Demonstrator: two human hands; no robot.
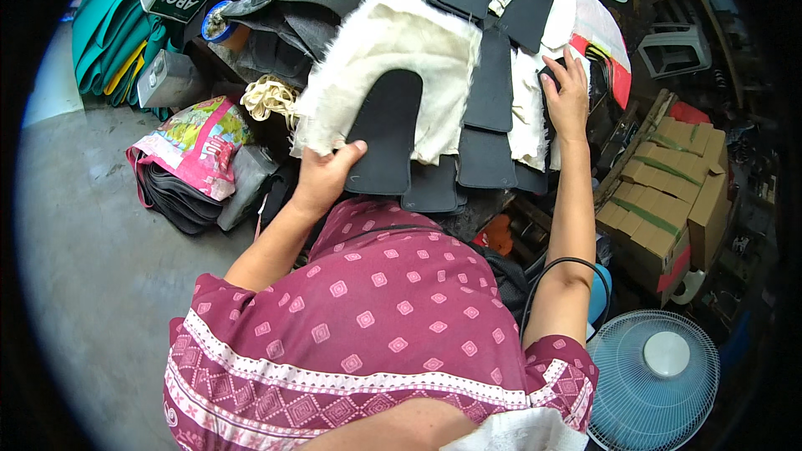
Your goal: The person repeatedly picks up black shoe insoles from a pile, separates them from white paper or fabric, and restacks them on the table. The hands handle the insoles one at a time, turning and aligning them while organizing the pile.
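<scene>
Two hands work over a worktop spread with dark sole-shaped pieces backed by white fleece. The left hand (324, 174) pinches the near edge of one black insole piece (387, 129), thumb on top, fingers beneath; it lies on a white fleece panel (393, 50) at the front of the pile. The right hand (567, 93) rests with fingers spread on another fleece-backed piece (528, 108) further right. These pieces look light, floppy and soft, so the firmer dark edge seems the best hold.
</scene>
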